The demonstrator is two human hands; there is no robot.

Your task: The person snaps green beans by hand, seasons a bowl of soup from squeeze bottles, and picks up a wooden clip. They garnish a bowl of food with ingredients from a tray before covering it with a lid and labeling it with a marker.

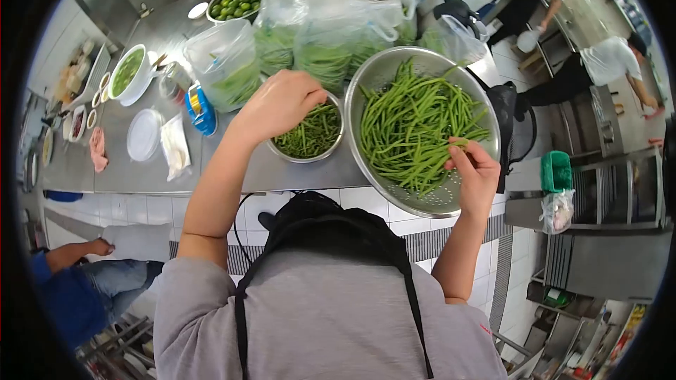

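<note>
A large metal colander (367,155) holds many long green beans (412,119). At its right side my right hand (473,172) has thumb and fingers pinched on a green bean. To the left of the colander stands a smaller metal bowl (341,137) with short green bean pieces (310,134). Over the upper left of that bowl is my left hand (285,102), its fingers curled together and pointing right; what they hold, if anything, is hidden. Plastic bags of green beans (324,49) stand just behind the bowl.
A blue tape dispenser (201,109), a white lid (145,135) and a white bowl of green pieces (134,84) are on the left of the metal counter (120,179). Limes (236,0) sit behind. One person is at lower left, others at upper right.
</note>
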